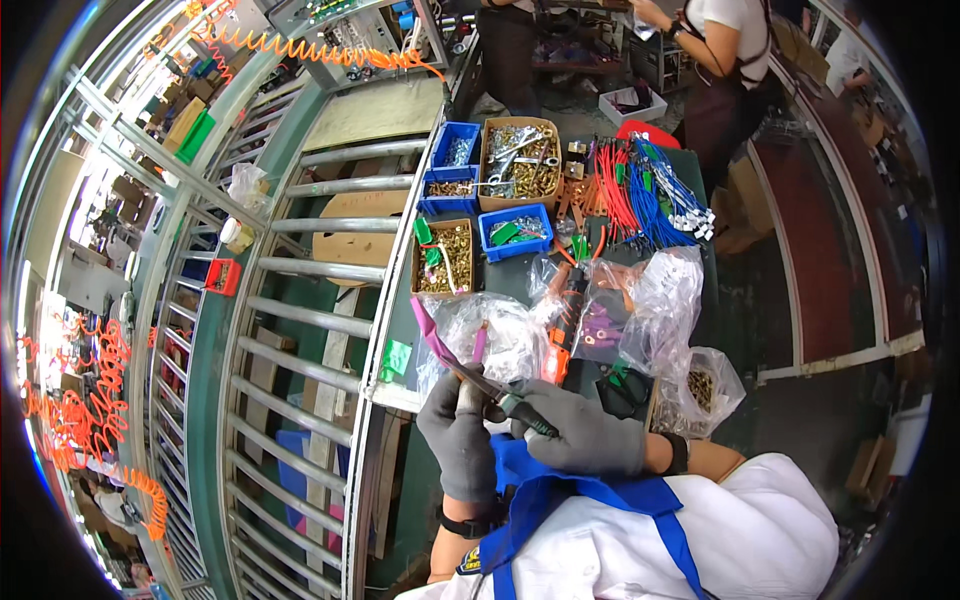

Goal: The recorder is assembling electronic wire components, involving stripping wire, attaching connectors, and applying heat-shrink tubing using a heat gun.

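Observation:
My left hand (455,435), in a grey glove, is closed around a pale, stubby piece (468,399); a narrow purple strip (480,346) rises above it. In my right hand (590,432), also gloved in grey, is a hand tool with a black-and-green handle (530,414). Its dark front part slants up left across the left hand's fingers. Whether it is pliers or a cutter does not show. Beyond its tip a long purple sleeve (430,332) stretches up left. Clear plastic bags (505,340) lie just past both hands.
An orange-and-black power tool (566,325) lies among the bags. Farther back stand a carton of bolts and wrenches (520,160), blue bins (515,232), a box of brass fasteners (445,255), and red and blue cables (645,190). A roller conveyor (310,315) runs along the left. A person (725,60) stands beyond.

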Demonstrator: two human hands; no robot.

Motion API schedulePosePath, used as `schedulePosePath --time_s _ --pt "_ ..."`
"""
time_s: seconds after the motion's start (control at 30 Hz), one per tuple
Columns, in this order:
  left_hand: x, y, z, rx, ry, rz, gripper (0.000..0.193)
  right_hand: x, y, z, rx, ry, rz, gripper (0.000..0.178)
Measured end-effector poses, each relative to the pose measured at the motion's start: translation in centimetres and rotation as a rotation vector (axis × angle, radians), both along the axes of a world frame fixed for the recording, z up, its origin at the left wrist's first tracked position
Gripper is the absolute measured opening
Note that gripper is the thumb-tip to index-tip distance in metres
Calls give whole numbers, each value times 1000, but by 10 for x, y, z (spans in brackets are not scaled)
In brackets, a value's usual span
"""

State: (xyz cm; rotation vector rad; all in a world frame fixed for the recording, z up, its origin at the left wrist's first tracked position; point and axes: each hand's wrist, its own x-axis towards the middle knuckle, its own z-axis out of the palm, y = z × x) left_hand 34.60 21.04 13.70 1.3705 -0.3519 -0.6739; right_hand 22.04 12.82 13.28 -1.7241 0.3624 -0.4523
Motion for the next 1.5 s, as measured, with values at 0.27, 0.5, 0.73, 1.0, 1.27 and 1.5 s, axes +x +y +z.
schedulePosePath --time_s 0.27,0.5,0.73,1.0,1.27,1.5 --pt "16 2 2 98 -225 -19 17 -20 -27 9 600 242 225 25" --pt "17 0 -8 196 -946 29 20 -26 -38 4 97 44 113 38" --pt "9 -8 9 113 -180 -38 19 -21 -29 17 493 168 189 41" --pt "9 -6 9 36 -87 -175 30 -14 -25 12 495 136 86 30" --pt "-10 -10 -11 74 -594 -38 28 -7 -14 4 449 60 86 18" --pt "-9 -11 -12 57 -602 15 27 -11 -8 8 532 163 104 18"
